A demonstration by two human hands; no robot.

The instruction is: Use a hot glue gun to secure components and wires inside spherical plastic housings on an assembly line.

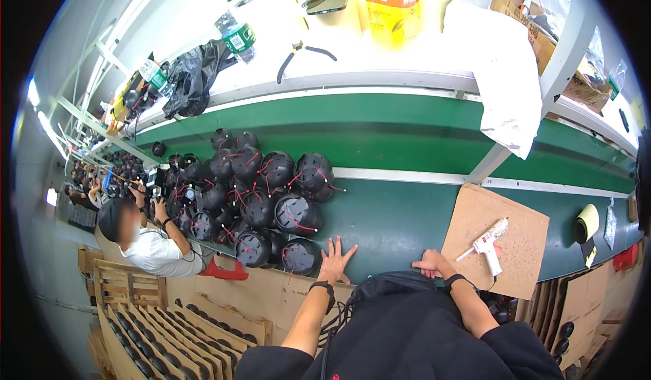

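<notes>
My left hand (336, 261) lies on the near edge of the green work surface (393, 210) with its fingers spread, holding nothing. Just left of it is a black dome-shaped housing (299, 256) with thin red wires. Many similar housings (258, 208) are heaped beyond and to the left, some stacked on others. My right hand (434, 263) rests at the same edge, fingers curled in and nothing visible in them. A sheet of cardboard (522, 224) lies to its right, and on it sits a white glue gun (488, 246), its nozzle pointing left.
A shelf (325, 80) above the work surface holds pliers (298, 58), bottles and an orange-labelled jug (392, 10). White cloth (505, 75) hangs over its edge by a post. On the left a co-worker (156, 244) handles housings. Below stand cardboard dividers (163, 339) with black parts.
</notes>
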